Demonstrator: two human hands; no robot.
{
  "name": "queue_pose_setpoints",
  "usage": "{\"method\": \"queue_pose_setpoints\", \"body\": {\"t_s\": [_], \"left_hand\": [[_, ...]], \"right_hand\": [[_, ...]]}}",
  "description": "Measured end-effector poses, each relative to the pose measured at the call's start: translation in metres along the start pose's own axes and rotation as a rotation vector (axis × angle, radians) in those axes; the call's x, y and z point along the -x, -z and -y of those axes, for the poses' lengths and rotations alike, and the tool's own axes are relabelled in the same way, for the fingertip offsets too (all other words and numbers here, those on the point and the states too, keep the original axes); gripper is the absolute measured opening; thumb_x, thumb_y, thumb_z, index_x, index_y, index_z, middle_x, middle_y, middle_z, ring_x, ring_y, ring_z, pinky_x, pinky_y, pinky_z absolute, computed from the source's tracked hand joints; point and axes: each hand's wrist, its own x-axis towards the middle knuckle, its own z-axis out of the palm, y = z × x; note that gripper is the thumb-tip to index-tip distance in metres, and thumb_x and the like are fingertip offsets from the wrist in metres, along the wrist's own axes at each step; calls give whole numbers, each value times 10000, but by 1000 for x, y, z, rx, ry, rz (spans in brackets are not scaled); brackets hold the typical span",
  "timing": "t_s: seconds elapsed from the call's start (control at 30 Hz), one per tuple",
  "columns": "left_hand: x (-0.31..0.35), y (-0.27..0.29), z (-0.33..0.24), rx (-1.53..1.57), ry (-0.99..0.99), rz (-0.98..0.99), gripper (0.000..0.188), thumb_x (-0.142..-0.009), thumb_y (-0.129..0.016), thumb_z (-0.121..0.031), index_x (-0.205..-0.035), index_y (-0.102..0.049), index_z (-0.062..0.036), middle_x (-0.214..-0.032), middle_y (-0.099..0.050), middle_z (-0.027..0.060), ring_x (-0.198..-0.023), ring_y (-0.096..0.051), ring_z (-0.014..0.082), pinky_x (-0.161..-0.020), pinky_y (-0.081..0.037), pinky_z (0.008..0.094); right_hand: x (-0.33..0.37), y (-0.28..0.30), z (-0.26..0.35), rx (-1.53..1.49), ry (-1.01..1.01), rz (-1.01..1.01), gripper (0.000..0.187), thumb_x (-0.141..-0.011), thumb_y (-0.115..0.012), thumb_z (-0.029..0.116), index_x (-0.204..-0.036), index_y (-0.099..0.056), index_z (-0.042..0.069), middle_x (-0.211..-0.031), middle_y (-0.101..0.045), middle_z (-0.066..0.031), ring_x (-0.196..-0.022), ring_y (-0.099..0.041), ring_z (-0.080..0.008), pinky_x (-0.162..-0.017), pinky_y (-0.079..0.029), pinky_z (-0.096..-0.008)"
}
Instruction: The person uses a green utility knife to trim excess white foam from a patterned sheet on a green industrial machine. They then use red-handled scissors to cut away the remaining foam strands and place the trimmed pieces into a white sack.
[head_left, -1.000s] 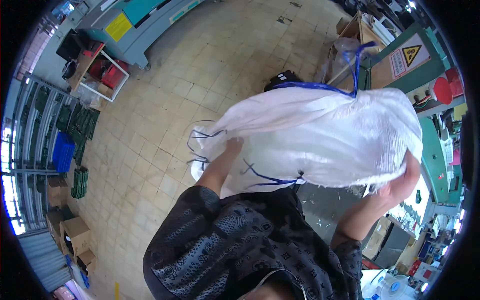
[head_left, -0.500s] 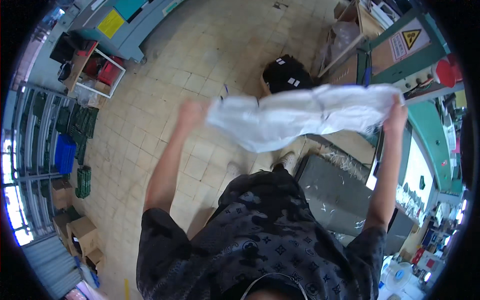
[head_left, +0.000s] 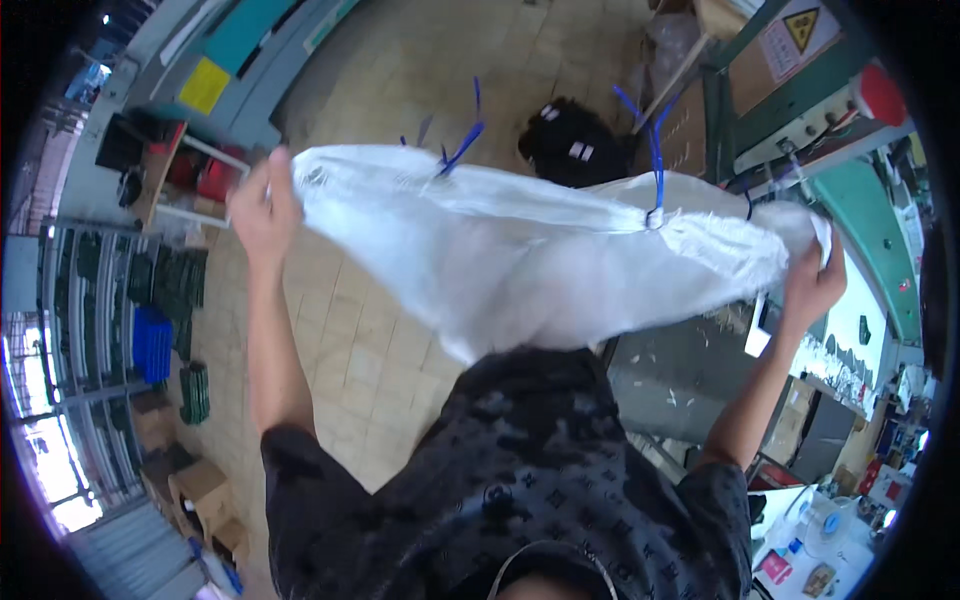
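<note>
A large white woven sack [head_left: 560, 265] hangs spread wide in front of me, its upper edge stretched between both hands. Blue ties [head_left: 655, 170] stick up from that edge. My left hand [head_left: 266, 208] is closed on the sack's left end, with the thumb uppermost. At the other end, my right hand [head_left: 815, 275] pinches the right corner. The sack looks thin and partly see-through. It covers my feet and part of the floor behind it.
Beyond the sack lies a dark bundle with white labels [head_left: 572, 145]. A green machine with a red knob [head_left: 880, 95] stands at the right, beside a grey bench [head_left: 680, 380]. Shelving with green parts and a blue bin [head_left: 152, 343] lines the left; cardboard boxes [head_left: 200, 492] sit lower left.
My hands have moved farther apart, the left one mostly leftward, the right one slightly right and down. The sack has widened from a narrow bunched strip and now hangs lower.
</note>
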Motion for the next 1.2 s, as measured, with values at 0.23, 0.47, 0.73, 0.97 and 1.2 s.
{"method": "queue_pose_setpoints", "body": {"t_s": [0.23, 0.47, 0.73, 0.97, 1.2], "left_hand": [[64, -38, 78, -235, -74, 429, 252, -936, -626, -207, -802, -708, -11, -757, -659, 249, -733, -671, 422, -641, -517, 460], [126, -64, 130, -409, -43, 440, 335, -955, -615, -287, -771, -683, -16, -664, -619, 239, -643, -659, 414, -613, -506, 496], [71, -58, 24, -324, -57, 721, 250, -840, -763, -206, -1011, -710, -32, -1007, -711, 201, -945, -676, 405, -853, -544, 449], [44, -163, -139, 809, -158, 799, 667, -807, -768, -53, -1418, -501, -44, -1301, -617, 142, -1151, -601, 186, -953, -478, 302], [-11, -216, -186, 897, -57, 742, 112, -936, -604, 7, -1030, -663, 11, -937, -643, 23, -848, -551, 84, -765, -443, 231]], "right_hand": [[60, -37, -100, 252, -37, 278, 377, -783, -638, 24, -1156, -679, -12, -1026, -694, -299, -967, -668, -471, -852, -532, -469], [63, -39, -97, -120, -273, 77, 211, -967, -535, 83, -1064, -675, -40, -840, -696, -151, -798, -671, -224, -735, -507, -381], [49, -44, 83, -838, -364, 163, 320, -927, -480, -27, -1225, -588, -68, -1139, -647, -153, -1016, -637, -201, -862, -519, -320], [62, -74, 176, -734, 200, 652, 324, -703, -656, -17, -1020, -724, -2, -799, -698, -152, -739, -668, -217, -722, -528, -333], [27, -76, 101, -291, 420, 385, 202, -787, -746, 6, -987, -725, -13, -801, -697, -96, -727, -643, -124, -674, -506, -298]]}}
